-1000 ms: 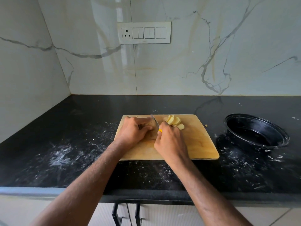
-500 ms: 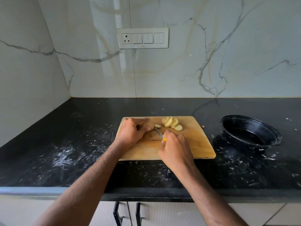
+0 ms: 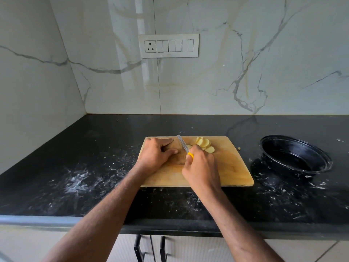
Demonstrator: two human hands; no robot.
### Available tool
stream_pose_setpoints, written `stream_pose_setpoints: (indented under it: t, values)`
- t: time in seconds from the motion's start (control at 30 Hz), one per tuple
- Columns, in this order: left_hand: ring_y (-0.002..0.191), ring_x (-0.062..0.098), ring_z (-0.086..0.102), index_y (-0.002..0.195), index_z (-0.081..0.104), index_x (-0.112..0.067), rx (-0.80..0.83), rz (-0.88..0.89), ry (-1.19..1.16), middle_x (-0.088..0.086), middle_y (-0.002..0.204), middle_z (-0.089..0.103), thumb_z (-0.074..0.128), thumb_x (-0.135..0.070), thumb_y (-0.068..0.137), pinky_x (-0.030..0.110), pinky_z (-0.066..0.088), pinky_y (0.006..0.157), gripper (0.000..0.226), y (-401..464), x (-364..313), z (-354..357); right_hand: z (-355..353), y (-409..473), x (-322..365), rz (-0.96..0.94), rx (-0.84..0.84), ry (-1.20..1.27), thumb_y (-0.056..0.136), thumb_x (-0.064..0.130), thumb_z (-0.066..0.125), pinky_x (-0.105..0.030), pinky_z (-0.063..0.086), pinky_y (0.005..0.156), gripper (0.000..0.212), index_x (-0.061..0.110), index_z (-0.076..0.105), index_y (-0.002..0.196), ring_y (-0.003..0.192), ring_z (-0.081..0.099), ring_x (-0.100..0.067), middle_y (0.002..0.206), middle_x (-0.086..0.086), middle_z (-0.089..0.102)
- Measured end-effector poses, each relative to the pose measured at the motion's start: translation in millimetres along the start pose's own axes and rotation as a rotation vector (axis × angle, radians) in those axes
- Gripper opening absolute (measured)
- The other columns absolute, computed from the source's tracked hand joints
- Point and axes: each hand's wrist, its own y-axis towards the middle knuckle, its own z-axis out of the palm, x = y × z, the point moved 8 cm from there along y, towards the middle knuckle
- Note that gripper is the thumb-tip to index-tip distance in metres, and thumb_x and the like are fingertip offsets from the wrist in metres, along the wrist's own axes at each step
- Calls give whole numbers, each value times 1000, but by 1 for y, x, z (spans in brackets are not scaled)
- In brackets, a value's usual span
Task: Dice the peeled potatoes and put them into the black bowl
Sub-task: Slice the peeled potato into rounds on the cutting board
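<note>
A wooden cutting board [image 3: 232, 167] lies on the black counter. Several pale potato slices [image 3: 204, 144] are fanned out near its far edge. My left hand [image 3: 157, 155] curls over something on the board's left part; the potato under it is hidden by the fingers. My right hand [image 3: 201, 167] grips a small knife [image 3: 182, 144] with a yellow handle, its blade pointing away between the two hands, raised above the board. The black bowl [image 3: 294, 156] stands to the right of the board and looks empty.
The counter [image 3: 94, 167] is dusted with white smears on the left, front and around the bowl. A small potato scrap [image 3: 239, 148] lies just off the board's right edge. A marble wall with a switch panel [image 3: 169, 45] rises behind. Cabinet handles [image 3: 149, 248] show below.
The knife blade has come up from a low, drawn-back position and now points away over the board. My right hand has shifted forward. The view tilted slightly up.
</note>
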Motion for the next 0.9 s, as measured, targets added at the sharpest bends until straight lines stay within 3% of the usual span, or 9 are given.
stream_pose_setpoints:
  t: [0.2,0.37,0.53,0.77,0.9]
  values:
    - [76,12,67,117,75,-14,-22,-9,-14,-1,92,77,81,-28,85,29,56,74,36,-2,-6,-4,0,0,1,-10,-17,0,94,15,56,-26,34,57,13,13,63,105,66,46,-18,82,-7,67]
    - [78,13,67,122,72,-12,-31,-30,-5,-2,96,76,80,-27,85,26,56,78,41,-3,-8,-5,-1,0,4,-30,-4,-8,96,16,55,-12,19,47,13,14,62,107,68,46,-14,88,-3,68]
    - [81,11,67,123,71,-14,-26,-10,17,4,102,78,79,-27,86,24,53,82,40,-1,-6,-2,5,6,7,-20,31,-40,94,14,54,-24,32,63,17,14,62,108,77,42,-17,94,-6,68]
    - [102,18,68,128,67,-12,-25,-30,17,10,117,73,80,-27,85,31,51,98,48,-1,-1,1,20,20,10,31,99,-14,94,13,53,-27,36,60,16,11,63,106,82,55,-23,88,-6,62]
    - [106,20,67,128,68,-13,-36,-47,24,10,115,74,80,-31,85,35,52,100,49,0,3,2,21,17,11,26,123,-23,93,12,55,-25,36,61,18,11,64,110,79,48,-18,91,-5,62]
